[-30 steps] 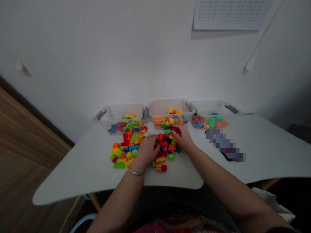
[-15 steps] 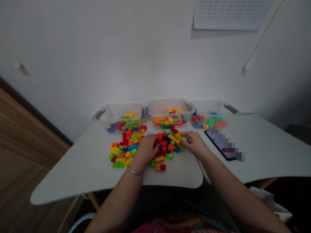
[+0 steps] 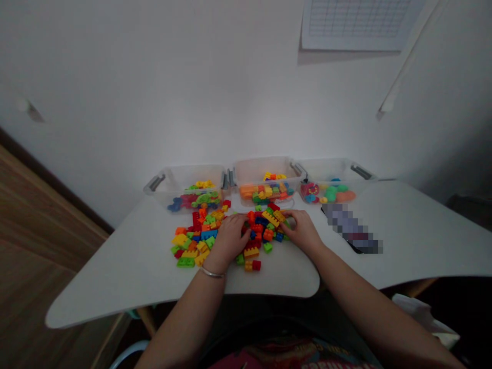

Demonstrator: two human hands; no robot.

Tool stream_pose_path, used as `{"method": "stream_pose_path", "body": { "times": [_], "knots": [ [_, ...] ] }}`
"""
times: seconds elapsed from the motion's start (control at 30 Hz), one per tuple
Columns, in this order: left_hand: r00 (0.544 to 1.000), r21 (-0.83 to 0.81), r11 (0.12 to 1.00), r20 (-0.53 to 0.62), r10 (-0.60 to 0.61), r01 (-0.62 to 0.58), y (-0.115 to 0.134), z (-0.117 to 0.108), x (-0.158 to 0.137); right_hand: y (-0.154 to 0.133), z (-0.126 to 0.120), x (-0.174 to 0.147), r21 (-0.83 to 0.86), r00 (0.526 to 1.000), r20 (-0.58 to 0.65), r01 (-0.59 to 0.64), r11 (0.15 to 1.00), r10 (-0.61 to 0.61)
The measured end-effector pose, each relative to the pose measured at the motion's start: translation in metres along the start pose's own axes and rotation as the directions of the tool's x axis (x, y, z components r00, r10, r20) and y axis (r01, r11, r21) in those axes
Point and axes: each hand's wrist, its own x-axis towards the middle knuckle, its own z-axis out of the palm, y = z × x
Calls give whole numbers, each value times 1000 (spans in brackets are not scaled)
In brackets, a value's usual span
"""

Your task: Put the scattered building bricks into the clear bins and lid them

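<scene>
- Has multicoloured studded plastic bricks heaped around left hand, from nine o'clock to three.
- Curls left fingers over bricks; cannot tell whether grasping.
- Bends right hand beside yellow studded plastic brick at ten o'clock; grasp unclear.

Left hand and right hand are both bare, as are the visible lengths of the forearms. One thin, rounded, silver-coloured bracelet encircles the left wrist. The upper garment, seen at the near edge, is dark and bears a multicoloured print in pink, red and yellowish tones, including lettering too blurred to read in full.
</scene>
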Motion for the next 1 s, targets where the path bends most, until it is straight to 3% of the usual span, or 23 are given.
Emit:
{"method": "stream_pose_path", "body": {
  "times": [0.2, 0.37, 0.57, 0.7, 1.0],
  "knots": [
    [1000, 5, 1000, -1, -5, 5, -4, 4, 0, -5, -6, 3, 102, 972, -232, -24, 994, 47],
    [1000, 3, 1000, -16, 17, -17, -6, 5, -1, -5, -18, 24, 285, 881, -441, -45, 957, 173],
    [1000, -6, 1000, -1, 2, -2, -4, 3, -1, -13, -38, 78, 362, 794, -568, 3, 932, 218],
    [1000, -9, 1000, 8, -10, 10, -4, 3, -1, -15, -41, 108, 246, 817, -564, 30, 969, 118],
    [1000, -12, 1000, -12, -1, 1, -6, 5, -1, -18, -36, 121, -74, 945, -307, -145, 987, 115]
  ]
}}
